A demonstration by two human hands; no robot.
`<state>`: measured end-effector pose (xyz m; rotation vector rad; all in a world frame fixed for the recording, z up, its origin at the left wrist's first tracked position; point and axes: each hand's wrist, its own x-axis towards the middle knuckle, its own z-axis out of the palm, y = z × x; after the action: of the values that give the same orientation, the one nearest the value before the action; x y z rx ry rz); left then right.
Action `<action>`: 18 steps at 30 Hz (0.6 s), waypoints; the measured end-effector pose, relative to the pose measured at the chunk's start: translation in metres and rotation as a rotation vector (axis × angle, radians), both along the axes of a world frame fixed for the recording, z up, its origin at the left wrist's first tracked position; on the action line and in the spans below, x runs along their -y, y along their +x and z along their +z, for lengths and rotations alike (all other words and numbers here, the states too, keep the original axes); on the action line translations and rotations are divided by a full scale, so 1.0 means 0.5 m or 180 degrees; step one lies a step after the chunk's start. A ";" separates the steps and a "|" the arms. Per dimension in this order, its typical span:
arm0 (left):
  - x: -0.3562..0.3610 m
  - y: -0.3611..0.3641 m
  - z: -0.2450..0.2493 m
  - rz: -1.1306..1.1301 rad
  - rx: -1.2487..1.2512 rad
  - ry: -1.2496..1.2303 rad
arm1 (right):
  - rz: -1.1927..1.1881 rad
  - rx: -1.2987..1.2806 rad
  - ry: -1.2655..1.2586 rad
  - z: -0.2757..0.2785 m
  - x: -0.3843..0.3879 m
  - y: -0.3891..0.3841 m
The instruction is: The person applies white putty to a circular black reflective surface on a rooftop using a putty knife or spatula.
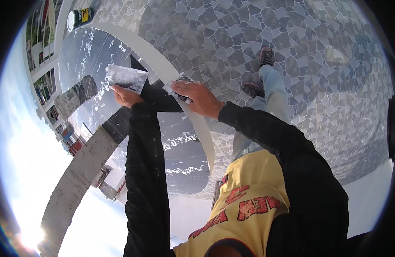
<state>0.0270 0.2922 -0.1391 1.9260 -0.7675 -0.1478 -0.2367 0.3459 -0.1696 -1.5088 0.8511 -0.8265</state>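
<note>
My left hand (128, 97) is closed around the lower edge of a flat, pale plate smeared with putty (128, 78), which looks like a wide scraper. Its handle, if any, is hidden. To the right, my right hand (199, 98) grips a smaller smeared scraper (178, 87), fingers laid over its back. That scraper is over the pale curved edging (157, 60) beside the dark, marble-patterned surface (120, 45); whether it touches cannot be made out. My two hands are apart, and my left hand is over the patterned surface.
A dark can with a yellow label (80, 18) stands at the upper left by the edging. Stone-patterned paving (231, 38) spreads under my feet. A rough grey curved band (80, 180) runs down the left, with bright sky beyond.
</note>
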 end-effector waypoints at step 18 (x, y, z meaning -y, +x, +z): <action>-0.001 -0.002 0.010 -0.0277 0.0041 -0.0032 | -0.0398 -0.0176 0.0290 -0.086 0.399 0.184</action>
<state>0.0261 0.2925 -0.1343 1.8865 -0.8597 -0.1847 -0.1448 0.1464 -0.2124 -1.4152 1.0191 -0.8288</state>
